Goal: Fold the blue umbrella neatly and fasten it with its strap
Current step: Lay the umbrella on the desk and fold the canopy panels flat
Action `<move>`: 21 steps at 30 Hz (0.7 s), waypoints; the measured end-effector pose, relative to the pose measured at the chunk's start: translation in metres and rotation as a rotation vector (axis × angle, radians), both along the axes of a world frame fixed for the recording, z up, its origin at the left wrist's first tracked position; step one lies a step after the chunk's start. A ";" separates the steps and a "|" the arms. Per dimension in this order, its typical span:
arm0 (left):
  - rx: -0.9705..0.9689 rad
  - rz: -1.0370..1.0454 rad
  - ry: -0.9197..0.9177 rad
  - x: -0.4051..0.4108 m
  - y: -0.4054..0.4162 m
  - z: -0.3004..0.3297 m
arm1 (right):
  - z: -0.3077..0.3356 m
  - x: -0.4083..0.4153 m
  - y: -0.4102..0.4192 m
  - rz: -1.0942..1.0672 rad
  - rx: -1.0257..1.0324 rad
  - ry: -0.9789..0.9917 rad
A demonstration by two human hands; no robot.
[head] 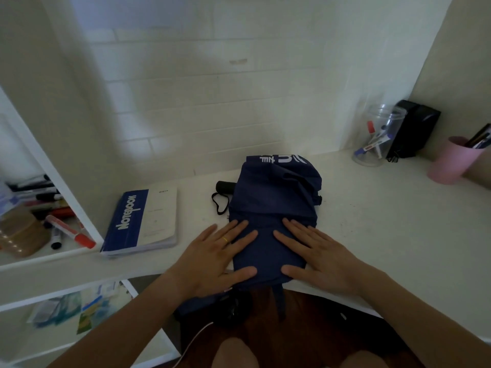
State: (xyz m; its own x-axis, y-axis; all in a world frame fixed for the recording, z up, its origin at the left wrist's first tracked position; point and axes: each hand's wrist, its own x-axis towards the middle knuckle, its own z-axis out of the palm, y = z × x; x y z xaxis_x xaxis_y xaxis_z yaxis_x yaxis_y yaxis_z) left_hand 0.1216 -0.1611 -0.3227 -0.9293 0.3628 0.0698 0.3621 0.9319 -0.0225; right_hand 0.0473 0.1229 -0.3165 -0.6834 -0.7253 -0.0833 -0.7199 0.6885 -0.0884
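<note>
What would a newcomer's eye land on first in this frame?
The blue umbrella lies bunched at the centre of the white desk, with the left hand and right hand pressed flat on its near end. A blue-and-white notebook lies left of it.

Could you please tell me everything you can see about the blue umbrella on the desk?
The blue umbrella lies collapsed on the white desk, its dark navy fabric loosely bunched, with white lettering at the far end. A black handle with a black wrist loop sticks out on its left. The left hand and right hand press flat on its near end, which reaches the desk edge. No fastened strap is visible.
</note>
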 end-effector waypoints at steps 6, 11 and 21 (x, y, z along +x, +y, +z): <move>-0.033 0.022 -0.238 -0.040 0.001 0.035 | 0.015 -0.025 -0.008 -0.062 0.063 -0.044; 0.716 0.486 0.287 -0.071 0.016 0.072 | 0.006 -0.023 -0.005 -0.056 0.005 -0.031; 1.740 0.534 -0.338 -0.120 0.042 0.118 | 0.001 -0.022 -0.002 -0.024 -0.062 0.012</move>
State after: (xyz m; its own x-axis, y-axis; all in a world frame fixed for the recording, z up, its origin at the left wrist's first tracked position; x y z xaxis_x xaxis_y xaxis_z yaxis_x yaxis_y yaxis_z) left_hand 0.0012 -0.1192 -0.2046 -0.9591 -0.2068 -0.1933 -0.1579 -0.1758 0.9717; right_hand 0.0250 0.1204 -0.3157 -0.7014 -0.7121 -0.0302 -0.7045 0.6991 -0.1224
